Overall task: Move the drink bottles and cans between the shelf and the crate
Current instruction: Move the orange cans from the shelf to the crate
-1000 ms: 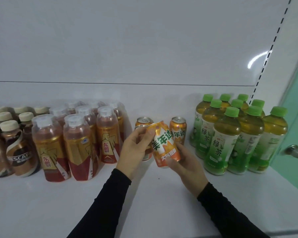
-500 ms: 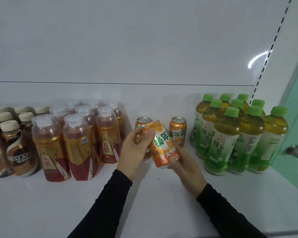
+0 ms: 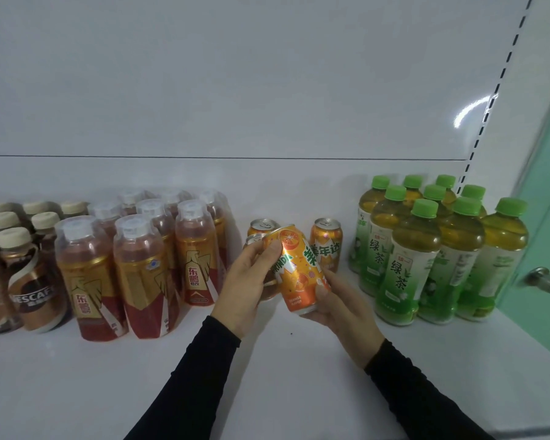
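Observation:
An orange soda can point(image 3: 296, 271) is held tilted above the white shelf point(image 3: 283, 360), top leaning left. My left hand point(image 3: 248, 281) grips its upper end, thumb on the side near the rim. My right hand point(image 3: 340, 309) cups its lower end from below. Behind it stand three more orange cans: one at the back right point(image 3: 326, 246), one at the back left point(image 3: 262, 226), and one point(image 3: 254, 240) mostly hidden by my left hand. No crate is in view.
Green-capped green tea bottles point(image 3: 426, 249) crowd the shelf's right side. Shrink-wrapped red-and-gold drink bottles point(image 3: 140, 262) stand left of centre, brown coffee bottles point(image 3: 23, 274) at the far left. A green door with a metal knob point(image 3: 545, 280) borders the right.
The can has turned in my hands, so its label now shows a different face. Both hands stay in nearly the same place.

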### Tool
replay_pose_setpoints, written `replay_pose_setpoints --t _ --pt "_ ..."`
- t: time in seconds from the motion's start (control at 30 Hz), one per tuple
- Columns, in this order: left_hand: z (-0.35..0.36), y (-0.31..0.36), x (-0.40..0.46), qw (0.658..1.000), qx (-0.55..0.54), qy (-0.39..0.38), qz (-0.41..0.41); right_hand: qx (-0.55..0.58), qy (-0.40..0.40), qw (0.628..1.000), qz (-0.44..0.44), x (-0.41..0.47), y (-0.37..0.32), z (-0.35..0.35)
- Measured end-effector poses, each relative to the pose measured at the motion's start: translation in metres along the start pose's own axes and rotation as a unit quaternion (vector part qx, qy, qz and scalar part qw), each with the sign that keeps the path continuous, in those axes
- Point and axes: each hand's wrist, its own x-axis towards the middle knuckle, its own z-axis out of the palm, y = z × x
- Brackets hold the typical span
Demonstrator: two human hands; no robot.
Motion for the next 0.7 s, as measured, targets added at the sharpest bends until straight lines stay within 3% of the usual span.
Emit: replay_pose_setpoints --t 0.07,0.3,0.6,0.7 --pt "0.0001 0.0000 -0.0003 1.000 -0.003 0.009 0.005 -0.012 0.005 1.000 0.001 0.0001 0.0023 -0.0010" --pt "0.0002 -0.0035 0.0005 0.999 -0.002 0.028 0.025 -0.212 0.038 0.976 -0.045 0.0005 0.0042 0.0013" --pt "-0.0019 -0.0006 0.0019 1.000 -0.018 -0.017 -0.011 0.009 0.004 1.000 0.005 0.0013 -0.0017 -0.0001" --pt "-0.0030 -0.0012 0.0027 0.999 -0.032 -0.019 -0.018 0.028 -0.002 0.999 0.026 0.0005 -0.0003 -0.0001"
